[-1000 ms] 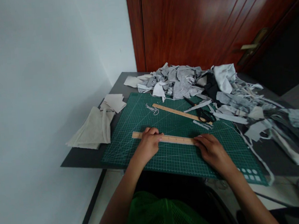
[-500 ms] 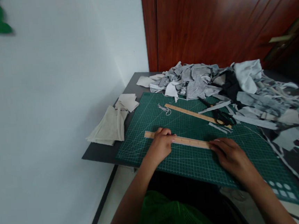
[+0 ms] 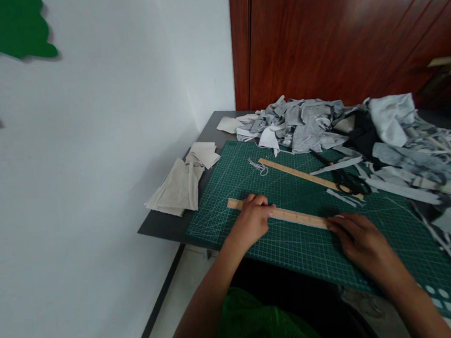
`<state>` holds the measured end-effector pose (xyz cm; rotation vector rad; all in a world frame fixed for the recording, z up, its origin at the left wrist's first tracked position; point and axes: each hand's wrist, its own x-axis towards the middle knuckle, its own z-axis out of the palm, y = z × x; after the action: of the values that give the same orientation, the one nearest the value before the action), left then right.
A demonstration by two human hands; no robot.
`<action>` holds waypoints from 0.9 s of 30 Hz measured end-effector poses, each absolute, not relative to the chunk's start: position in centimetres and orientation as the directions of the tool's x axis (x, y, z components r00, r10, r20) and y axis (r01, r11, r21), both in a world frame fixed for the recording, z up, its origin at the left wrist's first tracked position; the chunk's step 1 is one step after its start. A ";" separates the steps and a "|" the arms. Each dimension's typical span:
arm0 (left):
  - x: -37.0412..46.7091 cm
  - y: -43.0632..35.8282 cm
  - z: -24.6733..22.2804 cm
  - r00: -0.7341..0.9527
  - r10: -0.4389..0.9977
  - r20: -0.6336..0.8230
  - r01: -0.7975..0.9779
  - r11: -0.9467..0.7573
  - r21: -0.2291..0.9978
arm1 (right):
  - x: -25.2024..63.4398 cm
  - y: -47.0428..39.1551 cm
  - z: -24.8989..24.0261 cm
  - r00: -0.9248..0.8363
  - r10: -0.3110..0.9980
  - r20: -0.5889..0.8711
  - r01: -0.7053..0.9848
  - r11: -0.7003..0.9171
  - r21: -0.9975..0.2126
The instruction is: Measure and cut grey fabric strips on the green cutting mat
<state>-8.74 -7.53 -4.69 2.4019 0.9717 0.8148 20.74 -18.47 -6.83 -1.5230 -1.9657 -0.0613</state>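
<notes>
On the cutting mat (image 3: 296,252):
Left hand (image 3: 255,219): curled, gripping the wooden ruler (image 3: 299,218)
Right hand (image 3: 360,241): fingertips pinching its end
Wooden ruler: flat

The reddish-brown wooden door (image 3: 317,40) has a glossy, visibly grained finish. The pale, flat wooden ruler (image 3: 299,218) looks smooth. The green gridded cutting mat (image 3: 295,247) looks matt, the dark grey bench (image 3: 163,227) smooth. The heaped grey and white scraps (image 3: 305,130) are soft, crumpled cloth.
</notes>
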 end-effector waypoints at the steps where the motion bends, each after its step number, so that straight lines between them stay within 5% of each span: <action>1: -8.7 -7.5 -4.8 0.583 0.725 0.366 0.476 -0.670 0.570 | 20.8 -18.5 -6.8 -0.122 0.854 0.506 0.883 0.326 -0.338; 17: -9.7 -6.5 -4.2 0.589 0.722 0.362 0.314 -0.618 0.721 | 20.6 -18.5 -6.3 -0.104 0.869 0.483 0.894 0.295 -0.338; 27: -9.3 -6.5 -4.9 0.556 0.745 0.368 0.372 -0.619 0.692 | 20.7 -18.5 -6.6 -0.163 0.842 0.514 0.908 0.332 -0.255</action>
<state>-9.30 -6.50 -4.93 2.2411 0.8951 0.8903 20.70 -18.54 -6.55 -1.5304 -2.0234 -0.1484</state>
